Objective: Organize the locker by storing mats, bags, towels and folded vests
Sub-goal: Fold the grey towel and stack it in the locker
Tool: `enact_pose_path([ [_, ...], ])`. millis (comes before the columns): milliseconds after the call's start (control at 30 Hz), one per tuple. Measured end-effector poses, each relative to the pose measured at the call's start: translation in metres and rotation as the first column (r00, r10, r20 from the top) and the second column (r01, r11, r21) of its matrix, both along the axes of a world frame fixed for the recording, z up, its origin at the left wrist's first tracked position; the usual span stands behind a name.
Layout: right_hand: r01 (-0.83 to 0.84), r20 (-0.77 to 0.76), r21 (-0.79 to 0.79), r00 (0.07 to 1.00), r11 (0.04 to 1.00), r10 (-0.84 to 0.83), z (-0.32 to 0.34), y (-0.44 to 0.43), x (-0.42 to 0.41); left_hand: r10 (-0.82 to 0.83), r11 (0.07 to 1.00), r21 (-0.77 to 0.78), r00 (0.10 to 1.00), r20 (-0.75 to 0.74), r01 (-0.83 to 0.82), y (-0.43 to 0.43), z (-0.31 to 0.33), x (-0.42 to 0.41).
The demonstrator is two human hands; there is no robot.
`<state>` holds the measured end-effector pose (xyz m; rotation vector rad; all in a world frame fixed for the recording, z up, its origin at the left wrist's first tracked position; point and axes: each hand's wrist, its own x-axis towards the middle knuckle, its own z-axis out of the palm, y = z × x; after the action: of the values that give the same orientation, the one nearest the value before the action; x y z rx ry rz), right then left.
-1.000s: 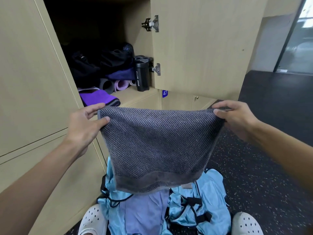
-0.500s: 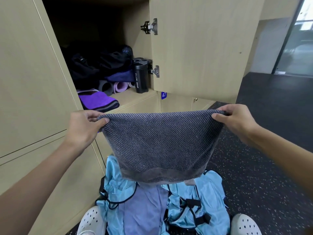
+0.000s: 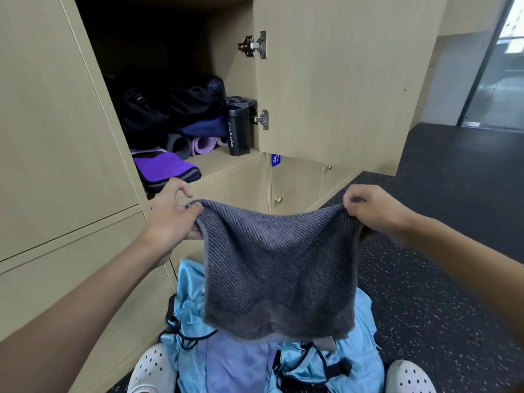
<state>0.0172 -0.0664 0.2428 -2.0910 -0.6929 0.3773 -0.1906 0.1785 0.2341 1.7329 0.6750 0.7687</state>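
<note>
A dark grey ribbed towel (image 3: 279, 268) hangs in front of me, doubled over. My left hand (image 3: 173, 217) pinches its top left corner and my right hand (image 3: 374, 211) pinches its top right corner. The top edge sags between them. Behind, the open locker (image 3: 226, 165) holds a folded purple towel (image 3: 167, 168) at the shelf's front left, rolled mats (image 3: 192, 144), dark bags (image 3: 167, 109) piled on them and a black sport bottle (image 3: 238, 129). Light blue vests (image 3: 235, 361) with black straps lie in a heap on the floor below the towel.
The locker door (image 3: 340, 80) stands open to the right of the shelf. Closed locker fronts (image 3: 56, 137) fill the left side. My white perforated shoes (image 3: 150, 373) flank the heap on the dark speckled floor (image 3: 439, 307). A glass door (image 3: 504, 75) is at far right.
My hands have moved lower and closer together, so the towel's top edge now droops. The towel hangs lower over the blue heap.
</note>
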Motion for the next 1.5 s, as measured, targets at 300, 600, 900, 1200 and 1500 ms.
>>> enact_pose_path([
  [300, -0.219, -0.397, 0.209, 0.871, 0.953, 0.287, 0.017, 0.019, -0.036, -0.107, 0.992, 0.060, 0.986, -0.127, 0.115, -0.035, 0.008, 0.009],
  [600, -0.476, -0.378, 0.321, 0.728, 0.819, 0.572, 0.019, 0.038, -0.077, -0.251, 0.918, 0.238, 0.930, -0.267, 0.316, -0.062, 0.012, 0.009],
  [900, -0.531, 0.008, -0.114, 0.844, 0.839, 0.536, 0.017, 0.033, -0.062, -0.277, 0.901, 0.271, 0.929, -0.245, 0.340, -0.055, 0.011, 0.004],
  [1200, -0.655, 0.020, -0.370, 0.703, 0.659, 0.711, 0.001, 0.032, -0.055, -0.379, 0.888, 0.230, 0.917, -0.123, 0.398, -0.040, 0.022, -0.005],
  [1500, -0.441, 0.317, -0.229, 0.809, 0.868, 0.495, 0.002, 0.027, -0.046, -0.209, 0.814, 0.486, 0.941, -0.266, 0.318, -0.019, 0.022, -0.008],
])
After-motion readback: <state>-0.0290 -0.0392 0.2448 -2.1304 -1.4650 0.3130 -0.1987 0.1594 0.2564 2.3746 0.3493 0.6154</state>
